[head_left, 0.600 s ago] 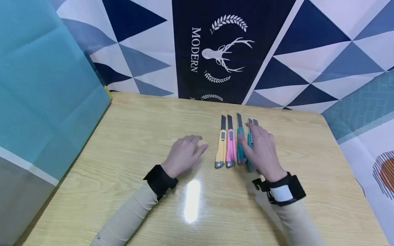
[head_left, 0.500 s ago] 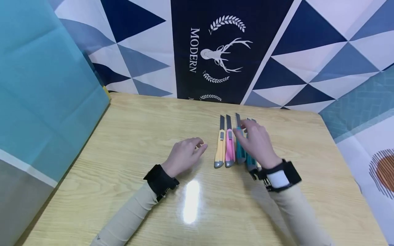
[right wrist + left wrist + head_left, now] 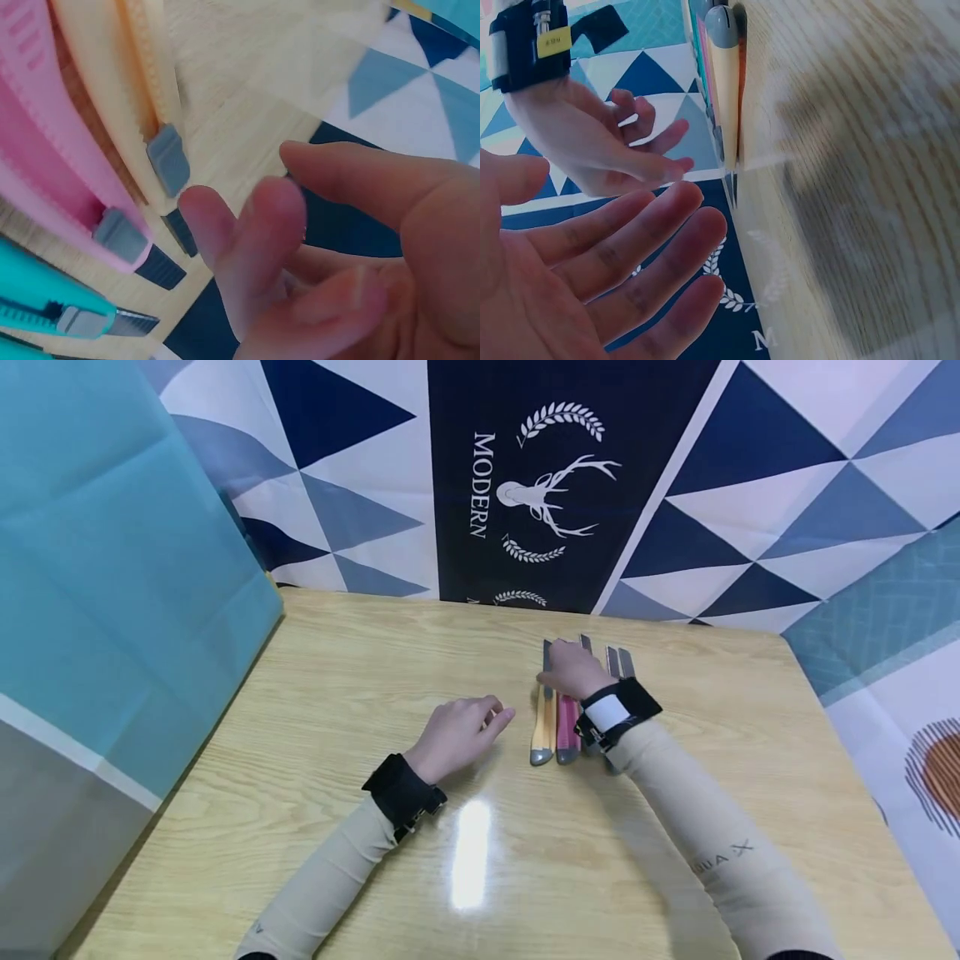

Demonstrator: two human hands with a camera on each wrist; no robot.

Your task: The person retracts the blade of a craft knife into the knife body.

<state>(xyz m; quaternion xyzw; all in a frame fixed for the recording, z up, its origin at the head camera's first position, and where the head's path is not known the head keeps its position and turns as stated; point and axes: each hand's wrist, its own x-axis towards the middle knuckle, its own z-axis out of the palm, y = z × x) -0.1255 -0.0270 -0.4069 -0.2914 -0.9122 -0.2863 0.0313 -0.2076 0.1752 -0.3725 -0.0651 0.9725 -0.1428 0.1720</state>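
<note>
Several utility knives lie side by side, blades out and pointing to the table's far edge. The yellow utility knife (image 3: 543, 727) is leftmost, with the pink one (image 3: 567, 728) beside it. Teal handles (image 3: 37, 283) show in the right wrist view; from the head, my right wrist covers most of them. My right hand (image 3: 576, 668) hovers over the upper ends of the yellow and pink knives. In the right wrist view its fingers are loosely bent, nothing between them and the thumb. My left hand (image 3: 459, 737) is left of the row, fingers relaxed and holding nothing.
The wooden table (image 3: 360, 652) backs onto a patterned cloth (image 3: 360, 518) with a deer print. A blue panel (image 3: 150, 568) stands along the left edge. Bright glare (image 3: 470, 852) lies on the tabletop in front of the left hand.
My right hand has moved left from the teal knives to above the yellow and pink ones. The left hand has stayed nearly still, and the knives lie as before.
</note>
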